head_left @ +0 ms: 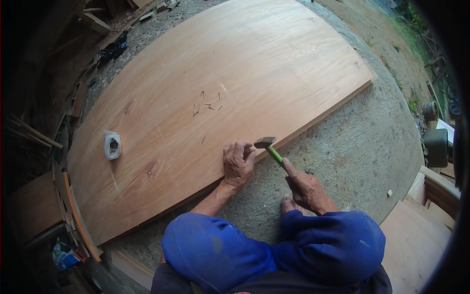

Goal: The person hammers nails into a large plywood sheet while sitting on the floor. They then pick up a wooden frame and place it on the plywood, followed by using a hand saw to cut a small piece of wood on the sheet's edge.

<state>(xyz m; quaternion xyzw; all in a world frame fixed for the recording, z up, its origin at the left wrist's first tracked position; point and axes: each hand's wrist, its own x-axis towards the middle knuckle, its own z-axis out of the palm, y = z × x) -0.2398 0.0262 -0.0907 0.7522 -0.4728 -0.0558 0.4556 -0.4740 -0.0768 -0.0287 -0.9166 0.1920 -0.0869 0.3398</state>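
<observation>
My right hand point(308, 188) is wrapped round the green handle of a hammer point(275, 156). The dark metal head of the hammer is over the near edge of a large wooden panel point(259, 63), right beside my left fingertips. My left hand point(238, 161) rests on that edge with thumb and fingers pinched together. What sits in the pinch, if anything, is too small to make out. Several loose nails point(209, 106) lie scattered on the panel beyond my left hand. One single nail point(203, 140) lies nearer to it.
A white plastic bag point(112, 145) with dark contents sits on the panel's left part. Rough concrete point(338, 142) surrounds the panel. Wooden boards point(416, 240) lie at the lower right, and a curved wood strip point(76, 215) stands at the left. My bare foot point(289, 205) is near the hammer hand.
</observation>
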